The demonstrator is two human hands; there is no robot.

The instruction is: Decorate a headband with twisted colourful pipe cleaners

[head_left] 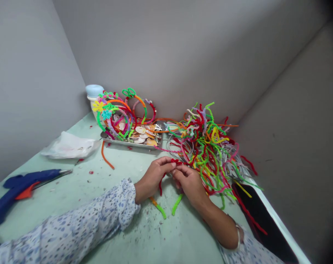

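Both hands meet over the middle of the table, fingertips pinched close together on a red pipe cleaner [176, 161]. My left hand [155, 173] is closed on its left side, and a red end hangs down below these fingers. From the other side my right hand [190, 183] pinches near the same spot; its fingertips are partly hidden. An orange-and-green pipe cleaner end [158, 208] and a green end [177, 204] stick out beneath the hands, pointing towards me. Whether these two ends join the red piece, I cannot tell.
Behind lies a metal tray [133, 144] with shell-like discs and several pipe cleaner headbands [122, 113]. A tangled pile of coloured pipe cleaners [210, 154] spreads at right, by a dark flat object [268, 216]. At left are a blue glue gun [26, 187], a plastic bag [70, 146] and a blue-lidded container [94, 90].
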